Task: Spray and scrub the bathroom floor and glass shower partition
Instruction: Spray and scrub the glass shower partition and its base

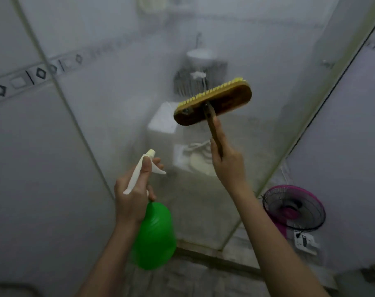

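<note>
my left hand (132, 196) grips the green sprayer (154, 234) at lower centre; my right hand (227, 161) clamps the brush (213, 103) handle, bristles against the glass (118, 99), centre frame.

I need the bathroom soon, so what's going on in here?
A person is cleaning the glass shower partition. Their left hand grips a green spray bottle at its white trigger head, nozzle toward the glass. Their right hand holds a wooden scrub brush up by its handle, yellow bristles facing the cloudy glass. A pink fan stands nearby.
</note>
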`<state>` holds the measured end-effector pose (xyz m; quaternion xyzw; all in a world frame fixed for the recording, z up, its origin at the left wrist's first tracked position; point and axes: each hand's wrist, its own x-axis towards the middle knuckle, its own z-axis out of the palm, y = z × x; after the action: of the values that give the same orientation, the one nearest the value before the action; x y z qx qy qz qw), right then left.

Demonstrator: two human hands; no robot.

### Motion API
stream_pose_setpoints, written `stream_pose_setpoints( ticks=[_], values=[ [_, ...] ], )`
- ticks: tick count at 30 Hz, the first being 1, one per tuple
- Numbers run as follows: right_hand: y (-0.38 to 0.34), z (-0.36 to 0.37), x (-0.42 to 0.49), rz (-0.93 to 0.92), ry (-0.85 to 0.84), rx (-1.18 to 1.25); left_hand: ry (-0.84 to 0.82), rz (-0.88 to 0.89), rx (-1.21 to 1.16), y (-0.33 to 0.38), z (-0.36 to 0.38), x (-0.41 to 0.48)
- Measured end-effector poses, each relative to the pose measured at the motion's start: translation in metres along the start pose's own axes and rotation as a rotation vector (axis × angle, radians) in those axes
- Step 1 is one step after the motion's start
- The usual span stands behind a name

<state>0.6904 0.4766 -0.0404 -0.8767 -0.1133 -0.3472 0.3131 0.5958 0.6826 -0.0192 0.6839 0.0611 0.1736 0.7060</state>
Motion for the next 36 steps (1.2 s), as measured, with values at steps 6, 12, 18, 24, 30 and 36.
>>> stream_pose_setpoints(
  ticks=[6, 12, 18, 24, 30, 36],
  values=[
    [0.116, -0.043, -0.135, 0.185, -0.388, -0.085, 0.138, -0.034, 0.005, -0.027, 0.033, -0.027],
    [0.098, 0.018, -0.079, -0.063, -0.534, -0.056, 0.299, -0.080, 0.043, -0.051, 0.072, -0.057],
    [0.120, 0.032, -0.073, -0.163, -0.714, 0.018, 0.533, -0.105, 0.062, -0.065, 0.099, -0.094],
    [0.173, 0.007, -0.140, 0.010, -0.837, 0.080, 0.656, -0.137, 0.105, -0.077, 0.107, -0.130],
    [0.079, 0.100, -0.076, -0.094, -0.915, 0.135, 0.825, -0.132, 0.131, -0.074, 0.104, -0.176],
    [0.048, 0.073, -0.102, -0.190, -0.946, 0.461, 1.006, -0.101, 0.157, -0.054, 0.103, -0.245]
  ],
)
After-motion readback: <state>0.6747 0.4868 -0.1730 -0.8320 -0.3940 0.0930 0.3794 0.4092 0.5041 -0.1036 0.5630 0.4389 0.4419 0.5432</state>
